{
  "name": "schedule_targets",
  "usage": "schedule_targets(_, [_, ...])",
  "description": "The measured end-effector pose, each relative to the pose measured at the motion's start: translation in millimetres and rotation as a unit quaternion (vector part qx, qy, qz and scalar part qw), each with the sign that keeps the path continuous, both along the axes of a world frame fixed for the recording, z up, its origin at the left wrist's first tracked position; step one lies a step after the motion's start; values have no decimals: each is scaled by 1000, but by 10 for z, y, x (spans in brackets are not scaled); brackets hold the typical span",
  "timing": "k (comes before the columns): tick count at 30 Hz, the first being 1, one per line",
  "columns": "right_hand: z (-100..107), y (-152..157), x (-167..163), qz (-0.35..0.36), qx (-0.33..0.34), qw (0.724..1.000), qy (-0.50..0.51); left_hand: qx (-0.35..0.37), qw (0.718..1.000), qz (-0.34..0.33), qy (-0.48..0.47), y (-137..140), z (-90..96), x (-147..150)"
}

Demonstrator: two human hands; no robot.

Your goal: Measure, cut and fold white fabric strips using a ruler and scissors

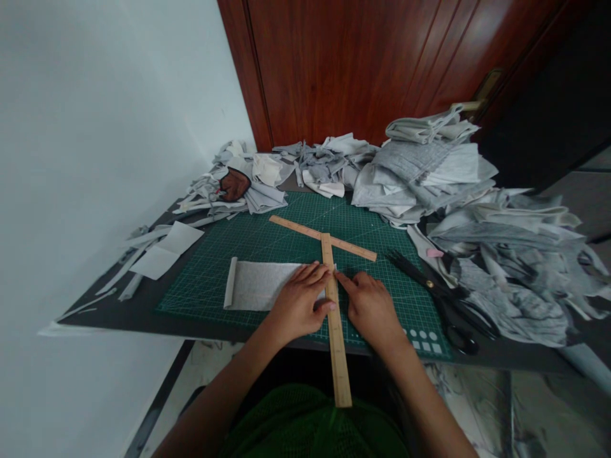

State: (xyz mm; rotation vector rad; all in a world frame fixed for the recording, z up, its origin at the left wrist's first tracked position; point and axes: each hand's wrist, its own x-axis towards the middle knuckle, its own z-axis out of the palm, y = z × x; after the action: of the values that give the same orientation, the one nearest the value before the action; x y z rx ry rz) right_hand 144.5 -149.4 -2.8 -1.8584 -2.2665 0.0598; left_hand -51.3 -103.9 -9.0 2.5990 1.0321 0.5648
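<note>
A wooden ruler [337,343] lies lengthwise over the right end of a grey fabric strip [262,285], its near end sticking out past the table edge. My left hand [301,299] lies with its fingers outstretched over the strip, fingertips and thumb on the ruler. Against the ruler's right edge, my right hand [370,302] has its index finger pointed at the fabric's end and its other fingers curled in. Whether anything small sits in those fingers is hidden. The strip's left end is rolled or folded over. A second wooden ruler [353,249] crosses beneath the first one's far end.
Under the work is a green cutting mat [210,280]. Black-handled scissors [436,289] lie at its right. Grey fabric piles [420,168] stand at the back and right. Scraps [233,184] and pale rectangular pieces [167,249] are on the left, beside a wall.
</note>
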Motion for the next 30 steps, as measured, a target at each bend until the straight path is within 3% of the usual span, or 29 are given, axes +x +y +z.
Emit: schedule_targets(30, [62,31,23,-8,-18,1000,-5,0,1000,-14,20,3,77,21])
